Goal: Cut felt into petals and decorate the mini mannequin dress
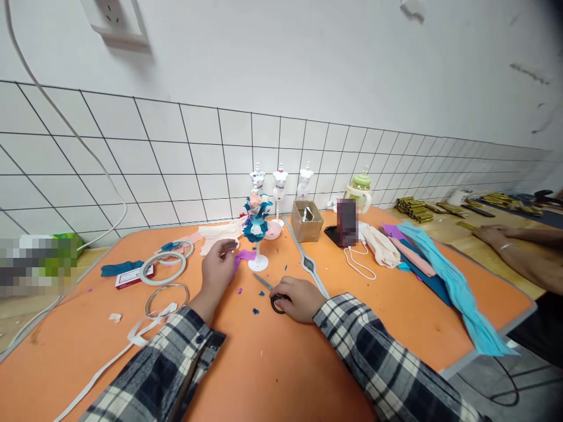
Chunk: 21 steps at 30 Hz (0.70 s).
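Observation:
My right hand (301, 298) is closed around the black handles of a pair of scissors (278, 305), low over the orange table. Their blades point up and left toward the stand's base. My left hand (219, 271) has loosely curved fingers with a gap at the thumb, and nothing shows between them. Beside it lies a strip of purple crepe paper (245, 255), partly hidden behind the hand. Just beyond stands a small white dress form (258, 262) on a round base, covered with ruffled teal paper (255, 228) and a peach piece at the top.
Paper scraps (255, 311) dot the orange table (264, 363). Tape rolls (162, 268) and white ribbon lie left. Behind are more dress forms (303, 180), a cardboard box (308, 221), a phone (347, 223) and a bottle (359, 190). Crepe strips (457, 287) and another person's hand (490, 236) are right.

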Each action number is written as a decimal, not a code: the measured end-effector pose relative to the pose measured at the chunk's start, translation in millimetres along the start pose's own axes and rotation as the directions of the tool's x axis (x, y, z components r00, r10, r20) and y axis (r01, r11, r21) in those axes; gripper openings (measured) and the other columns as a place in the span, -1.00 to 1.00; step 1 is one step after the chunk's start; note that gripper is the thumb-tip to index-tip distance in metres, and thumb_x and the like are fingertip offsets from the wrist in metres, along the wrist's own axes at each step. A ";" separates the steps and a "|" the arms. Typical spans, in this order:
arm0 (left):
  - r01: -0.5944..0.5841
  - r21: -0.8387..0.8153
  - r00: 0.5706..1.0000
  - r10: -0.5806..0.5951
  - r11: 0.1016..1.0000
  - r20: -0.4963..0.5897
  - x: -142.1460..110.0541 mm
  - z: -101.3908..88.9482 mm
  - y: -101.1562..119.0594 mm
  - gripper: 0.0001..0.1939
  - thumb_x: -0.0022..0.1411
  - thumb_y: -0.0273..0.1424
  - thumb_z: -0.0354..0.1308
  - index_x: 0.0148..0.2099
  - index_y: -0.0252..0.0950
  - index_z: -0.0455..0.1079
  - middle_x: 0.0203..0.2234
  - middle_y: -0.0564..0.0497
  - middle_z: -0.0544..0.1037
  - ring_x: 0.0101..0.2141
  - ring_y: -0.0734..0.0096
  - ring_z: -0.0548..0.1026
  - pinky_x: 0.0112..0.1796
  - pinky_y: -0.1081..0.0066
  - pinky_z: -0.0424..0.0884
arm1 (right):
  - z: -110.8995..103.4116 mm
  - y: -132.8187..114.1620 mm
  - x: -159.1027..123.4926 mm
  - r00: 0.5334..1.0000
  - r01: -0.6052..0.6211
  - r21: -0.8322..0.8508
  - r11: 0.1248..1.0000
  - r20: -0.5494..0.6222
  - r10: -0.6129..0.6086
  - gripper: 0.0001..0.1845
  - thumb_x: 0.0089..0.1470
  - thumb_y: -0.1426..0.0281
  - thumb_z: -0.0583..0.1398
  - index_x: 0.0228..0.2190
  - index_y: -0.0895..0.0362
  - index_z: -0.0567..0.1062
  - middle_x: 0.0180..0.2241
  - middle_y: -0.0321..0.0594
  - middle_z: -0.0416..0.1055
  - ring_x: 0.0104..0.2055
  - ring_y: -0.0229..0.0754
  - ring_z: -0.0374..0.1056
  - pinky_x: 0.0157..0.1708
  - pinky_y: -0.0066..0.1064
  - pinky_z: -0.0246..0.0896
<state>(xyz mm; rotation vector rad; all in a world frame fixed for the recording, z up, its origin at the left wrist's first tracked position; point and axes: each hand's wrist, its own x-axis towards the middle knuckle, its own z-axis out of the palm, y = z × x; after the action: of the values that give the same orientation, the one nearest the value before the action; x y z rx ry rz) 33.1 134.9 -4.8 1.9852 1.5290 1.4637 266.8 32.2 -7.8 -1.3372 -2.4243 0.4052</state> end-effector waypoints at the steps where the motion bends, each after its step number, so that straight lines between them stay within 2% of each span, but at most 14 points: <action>1: -0.010 0.047 1.000 0.010 0.999 0.004 -0.2 -5.5 -3.0 -0.61 0.19 -0.47 -0.12 0.00 -0.36 0.38 -0.13 -0.18 0.59 -0.11 0.18 0.56 -0.10 0.23 0.48 | -0.7 -0.3 -0.4 1.000 0.001 0.004 1.000 -0.001 -0.001 -0.75 0.11 0.41 0.19 -0.14 0.02 0.53 -0.19 -0.24 0.45 -0.15 -0.18 0.38 -0.24 -0.41 0.15; 4: -0.118 0.182 0.988 0.096 0.976 0.123 -2.7 -13.4 -8.6 -0.63 0.23 -0.35 -0.04 0.01 -0.30 0.45 -0.03 -0.18 0.57 0.02 0.06 0.48 0.04 0.11 0.36 | -2.5 -1.2 -0.9 1.000 0.005 0.001 1.000 -0.012 -0.005 -0.76 0.10 0.42 0.20 -0.16 0.04 0.53 -0.21 -0.25 0.45 -0.17 -0.20 0.37 -0.25 -0.42 0.13; 7: -0.263 0.273 0.936 0.176 0.926 0.304 -9.1 -7.2 -9.2 -0.55 0.20 -0.27 0.08 0.13 -0.25 0.41 0.14 -0.16 0.45 0.21 -0.07 0.26 0.19 -0.04 0.11 | -2.0 -0.3 0.2 1.000 0.002 -0.019 1.000 -0.030 -0.002 -0.79 0.10 0.43 0.20 -0.18 0.04 0.53 -0.27 -0.28 0.43 -0.24 -0.23 0.36 -0.29 -0.44 0.10; 9: -0.329 0.316 0.902 0.197 0.890 0.385 -13.9 -0.2 -7.9 -0.51 0.22 -0.27 0.09 0.19 -0.23 0.35 0.21 -0.16 0.37 0.27 -0.09 0.14 0.22 -0.14 -0.04 | -0.7 1.1 1.6 0.999 0.003 -0.030 1.000 -0.041 -0.005 -0.81 0.09 0.42 0.20 -0.21 0.04 0.53 -0.30 -0.29 0.42 -0.26 -0.24 0.34 -0.31 -0.44 0.08; 10: -0.356 0.333 0.887 0.203 0.873 0.415 -15.7 2.3 -6.8 -0.53 0.24 -0.27 0.08 0.19 -0.21 0.35 0.20 -0.15 0.38 0.28 -0.07 0.13 0.23 -0.16 -0.10 | -0.1 1.9 2.3 0.999 0.006 -0.033 0.999 -0.046 -0.008 -0.81 0.09 0.42 0.20 -0.22 0.03 0.53 -0.31 -0.30 0.42 -0.27 -0.24 0.34 -0.32 -0.44 0.07; 12: -0.392 0.363 0.869 0.211 0.845 0.448 -17.3 3.8 -3.6 -0.61 0.26 -0.29 0.07 0.12 -0.16 0.41 0.08 -0.13 0.51 0.22 -0.01 0.25 0.23 -0.19 -0.19 | 0.8 3.9 3.2 0.998 0.015 -0.037 0.999 -0.054 -0.017 -0.82 0.08 0.41 0.21 -0.23 0.02 0.53 -0.31 -0.32 0.42 -0.27 -0.25 0.34 -0.34 -0.45 0.05; 15: -0.394 0.416 0.884 0.214 0.820 0.416 -15.6 -2.3 3.7 -0.72 0.26 -0.33 0.06 -0.04 -0.14 0.52 -0.17 -0.11 0.64 0.04 -0.01 0.43 0.19 -0.27 -0.28 | 0.8 8.1 3.7 0.998 0.024 -0.036 0.999 -0.064 -0.026 -0.83 0.07 0.41 0.22 -0.24 0.01 0.53 -0.31 -0.32 0.42 -0.27 -0.25 0.34 -0.35 -0.46 0.05; 17: -0.374 0.443 0.907 0.222 0.815 0.359 -13.8 -9.3 9.2 -0.74 0.27 -0.35 0.05 -0.12 -0.15 0.56 -0.24 -0.10 0.65 -0.04 0.00 0.47 0.18 -0.27 -0.26 | -0.2 12.2 3.3 0.997 0.026 -0.033 0.999 -0.071 -0.028 -0.83 0.08 0.42 0.21 -0.24 0.02 0.53 -0.29 -0.31 0.43 -0.26 -0.25 0.35 -0.33 -0.46 0.08; 19: -0.339 0.458 0.932 0.227 0.822 0.282 -13.9 -17.0 14.0 -0.72 0.28 -0.34 0.02 -0.15 -0.18 0.57 -0.22 -0.13 0.65 -0.06 -0.01 0.47 0.16 -0.25 -0.14 | -2.7 16.7 2.2 0.997 0.031 -0.033 0.999 -0.076 -0.033 -0.82 0.09 0.45 0.20 -0.24 0.04 0.54 -0.30 -0.30 0.43 -0.26 -0.25 0.35 -0.31 -0.46 0.11; 21: -0.311 0.450 0.947 0.232 0.837 0.221 -18.2 -25.7 17.5 -0.70 0.29 -0.32 0.00 -0.14 -0.23 0.56 -0.21 -0.15 0.64 -0.08 0.01 0.47 0.12 -0.13 0.07 | -7.1 19.8 0.4 0.996 0.034 -0.041 0.999 -0.080 -0.038 -0.82 0.07 0.48 0.20 -0.26 0.06 0.55 -0.30 -0.28 0.44 -0.25 -0.24 0.35 -0.28 -0.45 0.13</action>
<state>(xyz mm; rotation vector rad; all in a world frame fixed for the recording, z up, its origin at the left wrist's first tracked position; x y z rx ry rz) 23.6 103.1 9.2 2.6306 1.7188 1.0369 284.5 43.4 -9.4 -1.2985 -2.3982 0.2895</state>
